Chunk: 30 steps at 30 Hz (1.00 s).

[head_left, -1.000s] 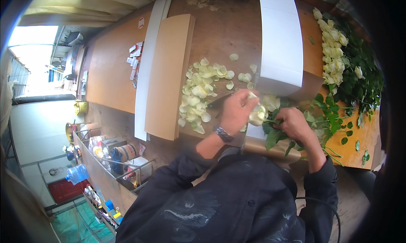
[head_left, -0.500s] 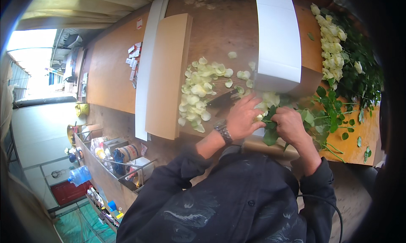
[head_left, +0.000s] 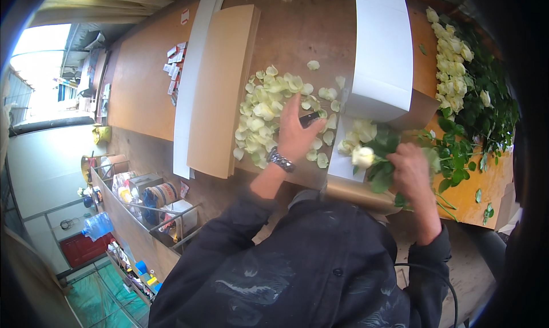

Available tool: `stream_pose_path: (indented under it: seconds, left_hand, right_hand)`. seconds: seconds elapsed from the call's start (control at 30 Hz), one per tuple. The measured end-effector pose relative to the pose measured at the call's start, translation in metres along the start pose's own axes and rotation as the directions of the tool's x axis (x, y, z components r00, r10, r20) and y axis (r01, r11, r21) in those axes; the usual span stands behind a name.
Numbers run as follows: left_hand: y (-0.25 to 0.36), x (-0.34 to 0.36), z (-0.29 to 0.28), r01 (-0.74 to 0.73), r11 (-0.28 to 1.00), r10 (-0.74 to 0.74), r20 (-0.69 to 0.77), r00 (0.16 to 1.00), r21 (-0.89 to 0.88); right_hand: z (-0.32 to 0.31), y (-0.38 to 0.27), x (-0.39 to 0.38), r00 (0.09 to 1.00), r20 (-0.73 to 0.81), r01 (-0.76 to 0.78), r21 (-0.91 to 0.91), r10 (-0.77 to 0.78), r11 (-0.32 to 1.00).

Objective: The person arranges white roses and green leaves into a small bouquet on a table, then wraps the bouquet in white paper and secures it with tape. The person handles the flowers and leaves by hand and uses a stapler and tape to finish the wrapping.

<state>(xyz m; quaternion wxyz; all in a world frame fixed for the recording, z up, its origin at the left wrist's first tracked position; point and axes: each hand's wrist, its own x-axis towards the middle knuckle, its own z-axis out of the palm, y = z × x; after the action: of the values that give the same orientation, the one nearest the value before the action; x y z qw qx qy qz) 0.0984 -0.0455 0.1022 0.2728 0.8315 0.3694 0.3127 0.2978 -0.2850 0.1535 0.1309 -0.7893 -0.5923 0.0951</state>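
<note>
My left hand [head_left: 295,132] is over a pile of pale cream petals [head_left: 260,114], fingers and thumb spread and nothing seen in its grip. Between its thumb and fingers shows a dark object [head_left: 309,120] lying on the table, mostly hidden by the hand, its kind unclear. My right hand [head_left: 409,167], slightly blurred, is closed around the leafy stem of a white rose. That rose's bloom [head_left: 363,156] points left, above a white sheet of card. More cream blooms [head_left: 361,132] lie just behind it.
A white cardboard sheet [head_left: 384,48] arches behind the right hand. Many cut white roses [head_left: 452,65] with dark foliage lie at the far right, loose leafy stems [head_left: 457,162] nearer. Folded brown cardboard [head_left: 223,88] stands left of the petals, with small boxes [head_left: 175,68] beyond it.
My left hand has left the rose and moved left to the petals, its fingers opening. My right hand has shifted slightly right, still holding the rose, whose bloom is now uncovered.
</note>
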Motion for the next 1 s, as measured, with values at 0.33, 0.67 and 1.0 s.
stream_pose_path:
  seconds: [0.33, 0.67, 1.0]
  left_hand:
    - [-0.029, -0.078, 0.045, 0.77, 0.621, -0.004, 0.981, 0.193, -0.149]
    - [-0.036, -0.088, 0.085, 0.979, 0.142, -0.052, 0.987, 0.154, -0.145]
    - [-0.041, -0.088, 0.082, 0.543, 0.754, 0.204, 0.917, 0.343, -0.37]
  right_hand:
    - [-0.066, 0.01, 0.002, 0.985, -0.136, -0.126, -0.164, 0.104, 0.978]
    - [0.07, -0.014, -0.013, 0.919, 0.35, -0.208, 0.042, 0.181, 0.977]
    - [0.031, 0.048, -0.031, 0.915, 0.154, -0.401, 0.23, 0.374, 0.887]
